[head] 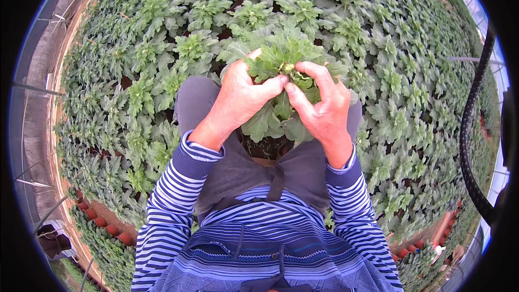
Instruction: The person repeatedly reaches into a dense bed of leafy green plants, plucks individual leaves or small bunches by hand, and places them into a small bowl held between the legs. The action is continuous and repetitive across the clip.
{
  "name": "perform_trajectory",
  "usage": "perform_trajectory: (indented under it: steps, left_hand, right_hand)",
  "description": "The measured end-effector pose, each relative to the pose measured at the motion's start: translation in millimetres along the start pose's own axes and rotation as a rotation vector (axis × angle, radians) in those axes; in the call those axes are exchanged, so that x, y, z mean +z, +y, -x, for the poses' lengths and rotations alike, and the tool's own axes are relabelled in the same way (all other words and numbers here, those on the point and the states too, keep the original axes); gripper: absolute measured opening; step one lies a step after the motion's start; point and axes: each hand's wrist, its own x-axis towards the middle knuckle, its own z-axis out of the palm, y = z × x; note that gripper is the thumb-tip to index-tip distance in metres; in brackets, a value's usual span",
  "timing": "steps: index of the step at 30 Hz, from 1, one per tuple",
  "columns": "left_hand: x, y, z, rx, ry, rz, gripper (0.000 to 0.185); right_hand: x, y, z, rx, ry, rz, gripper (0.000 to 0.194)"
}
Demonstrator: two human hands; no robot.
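Between my knees stands a leafy green plant that looks like a chrysanthemum (263, 119), with broad lobed leaves. A small pale-green bud cluster (288, 67) sits at its top centre. My left hand (245, 97) holds the plant's top from the left; its thumb tip lies just below the buds, and its fingers are partly hidden by leaves. From the right, my right hand (326, 103) reaches in, index fingertip beside the buds and thumb near the left thumb. A small gap shows between those two fingertips; whether they grip a leaf or stem is unclear.
Dense rows of similar plants (154, 56) surround me closely on all sides. Reddish-brown pots (111, 230) line up at lower left, with more pots (403, 252) at lower right. A black braided cable (466, 150) hangs at the right. Metal poles (38, 88) edge the left side.
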Motion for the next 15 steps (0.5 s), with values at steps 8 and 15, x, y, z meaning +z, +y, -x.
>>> perform_trajectory:
  steps: [8, 15]
  left_hand:
    - [4.6, -2.8, 6.1, 0.011, -0.003, 0.094, 0.028]
    - [2.7, -6.8, 8.3, 0.020, 0.059, 0.055, 0.027]
  right_hand:
    - [0.9, -4.8, 3.7, -0.079, 0.115, -0.015, 0.029]
    - [1.6, -2.9, 0.7, -0.027, 0.064, 0.034, 0.024]
